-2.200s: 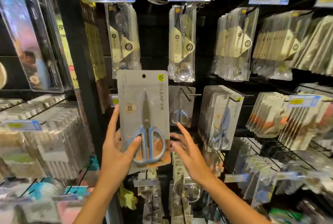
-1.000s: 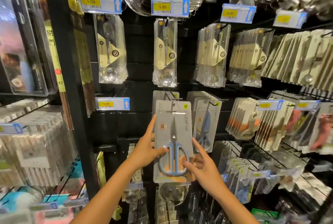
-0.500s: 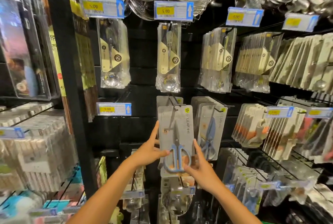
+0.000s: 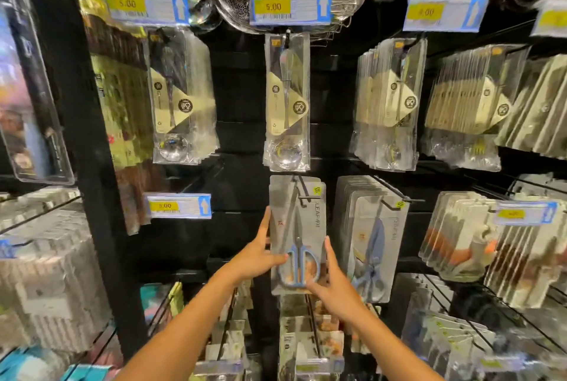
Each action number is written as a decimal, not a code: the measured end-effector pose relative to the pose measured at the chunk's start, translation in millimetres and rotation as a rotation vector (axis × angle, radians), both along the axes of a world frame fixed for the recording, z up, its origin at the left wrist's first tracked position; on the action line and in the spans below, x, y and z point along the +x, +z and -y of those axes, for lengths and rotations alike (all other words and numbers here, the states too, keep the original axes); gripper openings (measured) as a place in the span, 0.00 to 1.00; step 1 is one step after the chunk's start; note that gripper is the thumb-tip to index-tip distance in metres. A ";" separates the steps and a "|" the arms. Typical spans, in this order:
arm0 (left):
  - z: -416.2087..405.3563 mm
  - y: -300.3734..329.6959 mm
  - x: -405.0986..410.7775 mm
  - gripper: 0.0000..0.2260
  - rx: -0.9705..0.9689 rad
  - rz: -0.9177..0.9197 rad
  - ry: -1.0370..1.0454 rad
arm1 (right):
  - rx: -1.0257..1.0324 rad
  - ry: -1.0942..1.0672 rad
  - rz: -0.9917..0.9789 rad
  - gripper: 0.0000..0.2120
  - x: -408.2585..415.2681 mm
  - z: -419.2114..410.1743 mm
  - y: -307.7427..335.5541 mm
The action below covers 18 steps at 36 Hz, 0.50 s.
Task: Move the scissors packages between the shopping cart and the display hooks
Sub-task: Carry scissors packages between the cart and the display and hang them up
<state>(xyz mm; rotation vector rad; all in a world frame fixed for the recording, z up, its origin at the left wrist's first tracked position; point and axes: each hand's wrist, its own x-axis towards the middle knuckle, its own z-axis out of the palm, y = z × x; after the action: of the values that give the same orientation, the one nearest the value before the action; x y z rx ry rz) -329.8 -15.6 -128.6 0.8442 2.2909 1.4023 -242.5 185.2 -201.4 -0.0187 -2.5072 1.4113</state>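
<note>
A grey card package of blue-handled scissors [image 4: 302, 227] hangs flat against the black display wall, its top hole at a metal display hook [image 4: 302, 196]. My left hand [image 4: 259, 253] holds its left edge, thumb across the front near the handles. My right hand [image 4: 333, 281] holds its lower right edge, fingers along the side. To the right hangs a row of similar scissors packages [image 4: 372, 242] on another hook. The shopping cart is out of view.
Packaged ladles [image 4: 287, 101] and spoons hang above, under yellow price tags [image 4: 290, 6]. Wire strainers fill the top. More packaged goods [image 4: 466, 242] hang right and below. A black upright post [image 4: 89, 166] stands left, with stacked packs beside it.
Both hands carried the scissors package away from me, rightward and up to the hook, until it lies against the wall. The camera moved closer to the display.
</note>
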 end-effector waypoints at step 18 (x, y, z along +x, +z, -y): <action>-4.4 -4.1 -24.7 0.49 -0.063 -0.131 0.121 | 0.075 -0.041 -0.002 0.48 -47.3 -15.3 -11.7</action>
<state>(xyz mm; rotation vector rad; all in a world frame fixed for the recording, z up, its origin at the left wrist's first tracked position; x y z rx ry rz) -354.5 -11.2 -132.7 0.8129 2.5087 1.3526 -289.8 200.5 -213.1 -0.0543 -2.5415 1.2997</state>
